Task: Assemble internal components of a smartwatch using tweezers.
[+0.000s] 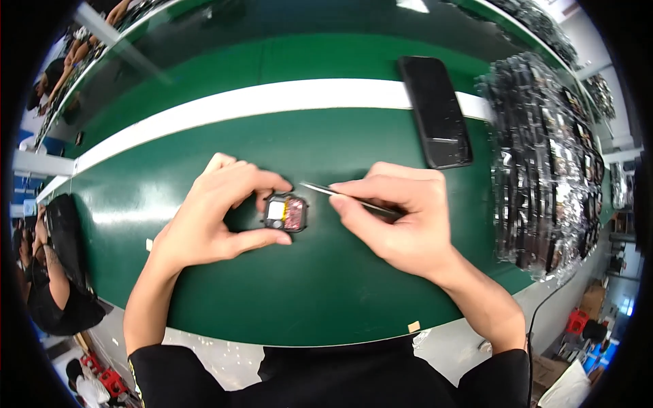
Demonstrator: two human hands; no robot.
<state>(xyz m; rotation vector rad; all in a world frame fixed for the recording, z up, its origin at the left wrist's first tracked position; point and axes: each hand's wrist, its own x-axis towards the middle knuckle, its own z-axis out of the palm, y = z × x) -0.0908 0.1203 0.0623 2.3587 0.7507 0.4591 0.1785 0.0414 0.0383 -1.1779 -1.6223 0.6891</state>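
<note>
Between the thumb and fingers of my left hand (218,211) is a small black watch case (285,212), resting on the green table (238,292). Its inside faces up and shows a silvery-white block, a strip of yellow and a reddish, shiny part. My right hand (401,211) pinches a thin pair of metal tweezers (350,197). The pointed tip lies just above and to the right of the case, apart from it and close to my left fingertips.
A black smartphone (435,112) lies across the white strip (272,98) at the back right. Tall stacks of clear plastic trays (544,170) holding dark parts stand on the right. A black bag (64,234) is at the far left, beside another person (54,292).
</note>
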